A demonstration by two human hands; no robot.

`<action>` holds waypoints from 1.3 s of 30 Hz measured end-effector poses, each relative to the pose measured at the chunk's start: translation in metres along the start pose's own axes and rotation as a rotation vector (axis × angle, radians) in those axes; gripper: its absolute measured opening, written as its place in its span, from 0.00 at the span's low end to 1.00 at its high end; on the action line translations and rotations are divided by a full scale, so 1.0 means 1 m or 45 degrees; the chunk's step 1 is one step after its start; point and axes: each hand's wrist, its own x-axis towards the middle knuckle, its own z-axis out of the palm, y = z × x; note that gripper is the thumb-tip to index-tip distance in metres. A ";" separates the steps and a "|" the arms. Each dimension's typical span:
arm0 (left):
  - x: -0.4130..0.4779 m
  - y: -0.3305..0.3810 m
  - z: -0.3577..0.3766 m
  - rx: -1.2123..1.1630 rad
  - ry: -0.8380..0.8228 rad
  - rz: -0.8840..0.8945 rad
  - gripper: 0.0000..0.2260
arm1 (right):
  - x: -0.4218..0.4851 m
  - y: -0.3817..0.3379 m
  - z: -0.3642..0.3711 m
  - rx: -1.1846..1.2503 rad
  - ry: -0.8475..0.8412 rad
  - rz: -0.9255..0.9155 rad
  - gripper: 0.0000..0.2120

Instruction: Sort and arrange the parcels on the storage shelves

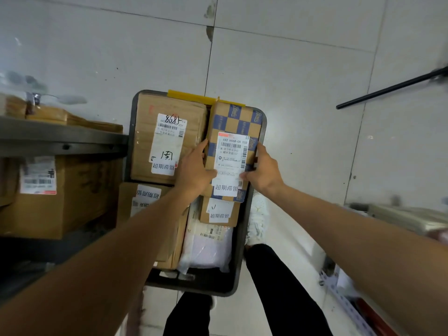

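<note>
- Head view: a person stands over a dark crate (194,284) of parcels on the tiled floor (303,81) and takes a checked box (238,122) in both hands.
- The left hand (194,166) clasps the box's left side and the right hand (265,169) clasps its right side, thumb on the near edge of the label (231,154). The two-sided hold likely keeps the long box level and the label face-up for reading.
- The checked box sits at the crate's far right, lying over a small brown box (206,217). Whether it is already lifted clear cannot be told.
- Just beside it on the left, touching or nearly so, lies a big brown box (145,146) with numbers written by hand on its label.
- A white bag (206,251) fills the near end of the crate, below the small brown box.
- Several parcels carry the same printed sticker, label side up, which suggests they are grouped for sorting.
- A metal shelf (48,141) stands to the left, close to the crate, with a carton (72,214) stored beneath it. That looks the likely place for the checked box.
- Judged from the full crate, the sorting has much left to do.
</note>
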 end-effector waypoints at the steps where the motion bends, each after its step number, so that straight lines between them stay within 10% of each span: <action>1: -0.001 0.004 -0.003 0.038 -0.019 -0.004 0.36 | -0.001 -0.004 -0.003 -0.045 -0.008 0.007 0.33; 12: -0.082 0.125 -0.116 0.421 -0.111 0.214 0.16 | -0.091 -0.125 -0.094 -0.697 -0.221 -0.211 0.22; 29: -0.405 0.387 -0.385 0.786 0.238 0.813 0.14 | -0.487 -0.370 -0.321 -0.849 0.425 -0.641 0.31; 39: -0.532 0.413 -0.425 0.738 0.512 0.915 0.15 | -0.589 -0.430 -0.340 -1.096 0.526 -0.875 0.15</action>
